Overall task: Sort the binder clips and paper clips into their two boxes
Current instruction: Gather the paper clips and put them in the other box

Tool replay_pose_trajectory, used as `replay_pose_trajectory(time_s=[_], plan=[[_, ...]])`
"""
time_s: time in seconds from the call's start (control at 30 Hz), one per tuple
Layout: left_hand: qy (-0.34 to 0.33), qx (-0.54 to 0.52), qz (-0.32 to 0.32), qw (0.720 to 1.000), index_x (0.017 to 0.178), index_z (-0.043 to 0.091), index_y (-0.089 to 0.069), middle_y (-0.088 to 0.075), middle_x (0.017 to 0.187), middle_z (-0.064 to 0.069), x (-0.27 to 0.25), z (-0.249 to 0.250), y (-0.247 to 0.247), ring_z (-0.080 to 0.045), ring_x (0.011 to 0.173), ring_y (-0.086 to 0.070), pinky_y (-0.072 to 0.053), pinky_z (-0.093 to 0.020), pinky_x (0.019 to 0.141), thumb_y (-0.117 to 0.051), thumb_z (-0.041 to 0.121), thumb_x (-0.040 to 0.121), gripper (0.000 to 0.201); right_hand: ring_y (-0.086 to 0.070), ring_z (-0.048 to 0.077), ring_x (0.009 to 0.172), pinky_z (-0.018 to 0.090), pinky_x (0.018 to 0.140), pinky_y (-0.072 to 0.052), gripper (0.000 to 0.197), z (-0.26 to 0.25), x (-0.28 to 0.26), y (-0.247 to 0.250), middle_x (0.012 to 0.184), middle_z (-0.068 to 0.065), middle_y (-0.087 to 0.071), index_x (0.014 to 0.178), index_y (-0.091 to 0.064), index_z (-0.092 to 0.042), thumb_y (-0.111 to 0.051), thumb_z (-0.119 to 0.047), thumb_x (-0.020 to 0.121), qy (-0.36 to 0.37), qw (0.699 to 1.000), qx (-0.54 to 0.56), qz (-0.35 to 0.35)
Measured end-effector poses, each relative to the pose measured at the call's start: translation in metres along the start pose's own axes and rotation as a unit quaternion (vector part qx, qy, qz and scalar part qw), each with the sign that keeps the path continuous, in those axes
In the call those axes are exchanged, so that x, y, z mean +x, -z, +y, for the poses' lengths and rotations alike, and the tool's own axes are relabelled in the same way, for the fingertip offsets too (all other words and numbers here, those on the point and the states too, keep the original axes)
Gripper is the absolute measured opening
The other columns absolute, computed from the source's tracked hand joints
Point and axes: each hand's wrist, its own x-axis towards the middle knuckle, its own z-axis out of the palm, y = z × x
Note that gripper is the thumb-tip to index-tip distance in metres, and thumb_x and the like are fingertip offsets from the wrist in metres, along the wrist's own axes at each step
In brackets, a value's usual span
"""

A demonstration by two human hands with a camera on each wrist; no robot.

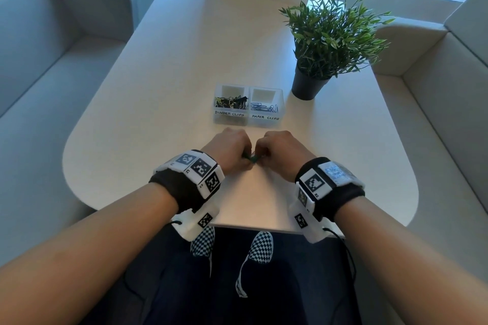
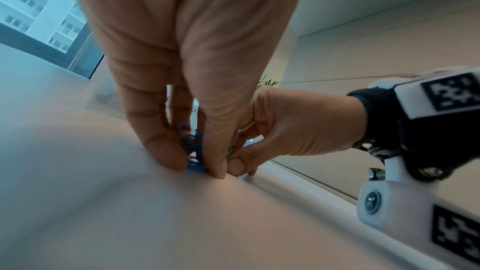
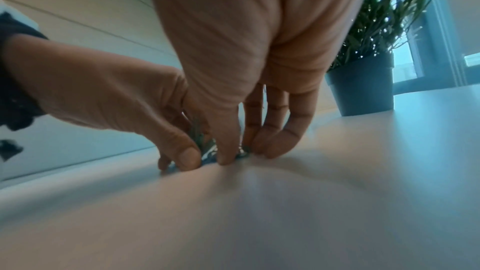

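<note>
Both hands meet over one small heap of clips on the bench, knuckles nearly touching. The left hand has thumb and fingers curled down and pinching a blue binder clip that rests on the bench surface; beside it the right hand has its thumb and fingertips closed on the remaining small clips, though those are too blurred to say which kind. So what is left to sort lies directly under and between the fingertips, neither hand nearer than the other. The two boxes sit straight ahead of the hands, side by side and touching: the binder clips box ahead of the left hand, the paper clips box ahead of the right. I judge a short forward carry is what the next move needs, each hand going to the box on its own side, provided the right hand's catch is indeed paper clips.
</note>
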Motion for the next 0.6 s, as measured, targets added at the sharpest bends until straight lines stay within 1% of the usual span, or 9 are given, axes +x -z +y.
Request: replay_pose_trajectory(time_s=[0.1, 0.2, 0.3, 0.4, 0.43, 0.5, 0.57, 0.6], plan=[[-0.017, -0.004, -0.004, 1.000, 0.093, 0.013, -0.075, -0.071, 0.091, -0.011, -0.001, -0.004, 0.001, -0.027, 0.088, -0.063, -0.043, -0.024, 0.073, -0.073, 0.021, 0.076, 0.018, -0.061, 0.030, 0.090, 0.036, 0.078, -0.048, 0.016, 0.000, -0.003, -0.002, 0.094, 0.015, -0.069, 0.094, -0.072, -0.008, -0.063, -0.008, 0.081, 0.010, 1.000, 0.023, 0.012], [-0.025, 0.003, 0.000, 1.000, 0.092, 0.015, -0.076, -0.071, 0.088, -0.010, -0.001, -0.003, 0.006, -0.026, 0.084, -0.064, -0.044, -0.025, 0.071, -0.073, 0.020, 0.076, 0.017, -0.062, 0.029, 0.086, 0.033, 0.075, -0.047, 0.018, 0.002, -0.005, -0.004, 0.091, 0.014, -0.070, 0.096, -0.073, -0.009, -0.065, -0.008, 0.081, 0.013, 0.998, 0.048, 0.028], [-0.035, 0.020, 0.010, 0.999, 0.091, 0.012, -0.076, -0.071, 0.086, -0.007, -0.002, 0.001, 0.018, -0.022, 0.081, -0.065, -0.050, -0.028, 0.075, -0.071, 0.021, 0.080, 0.015, -0.060, 0.024, 0.085, 0.025, 0.073, -0.042, 0.022, 0.006, -0.005, -0.005, 0.095, 0.011, -0.067, 0.102, -0.072, -0.012, -0.064, -0.009, 0.083, 0.006, 0.998, 0.054, 0.030], [-0.043, 0.007, 0.040, 0.998, 0.088, 0.011, -0.076, -0.068, 0.076, -0.001, 0.003, 0.010, 0.042, -0.013, 0.071, -0.062, -0.052, -0.026, 0.079, -0.070, 0.021, 0.081, 0.013, -0.051, 0.014, 0.080, 0.025, 0.079, -0.044, 0.033, 0.007, -0.004, -0.004, 0.106, 0.008, -0.062, 0.115, -0.066, -0.015, -0.066, -0.008, 0.082, -0.007, 0.996, 0.082, 0.030], [-0.046, -0.002, 0.056, 0.997, 0.086, 0.011, -0.076, -0.068, 0.074, 0.000, 0.007, 0.014, 0.051, -0.012, 0.068, -0.061, -0.053, -0.026, 0.079, -0.071, 0.021, 0.081, 0.012, -0.049, 0.012, 0.082, 0.026, 0.082, -0.045, 0.039, 0.007, -0.003, -0.003, 0.111, 0.008, -0.059, 0.119, -0.062, -0.016, -0.067, -0.008, 0.082, -0.011, 0.996, 0.089, 0.028], [-0.048, -0.011, 0.094, 0.994, 0.084, 0.012, -0.075, -0.067, 0.073, -0.001, 0.023, 0.024, 0.068, -0.015, 0.067, -0.063, -0.053, -0.027, 0.076, -0.072, 0.020, 0.080, 0.010, -0.049, 0.013, 0.088, 0.027, 0.088, -0.045, 0.049, 0.006, -0.001, -0.001, 0.121, 0.006, -0.054, 0.128, -0.056, -0.019, -0.066, -0.007, 0.082, -0.004, 0.996, 0.089, 0.012], [-0.043, 0.009, 0.127, 0.991, 0.083, 0.012, -0.073, -0.061, 0.075, -0.002, 0.046, 0.035, 0.080, -0.020, 0.071, -0.063, -0.048, -0.027, 0.071, -0.073, 0.018, 0.079, 0.008, -0.053, 0.019, 0.102, 0.024, 0.090, -0.040, 0.055, 0.004, 0.001, 0.000, 0.130, 0.004, -0.050, 0.136, -0.050, -0.021, -0.061, -0.004, 0.085, 0.020, 0.998, 0.055, -0.024], [-0.037, 0.031, 0.134, 0.990, 0.083, 0.012, -0.071, -0.057, 0.079, -0.003, 0.057, 0.039, 0.082, -0.023, 0.074, -0.062, -0.046, -0.027, 0.070, -0.073, 0.017, 0.078, 0.008, -0.052, 0.022, 0.110, 0.025, 0.091, -0.038, 0.054, 0.002, 0.002, 0.001, 0.132, 0.005, -0.049, 0.136, -0.050, -0.021, -0.058, -0.004, 0.086, 0.035, 0.998, 0.030, -0.038]])
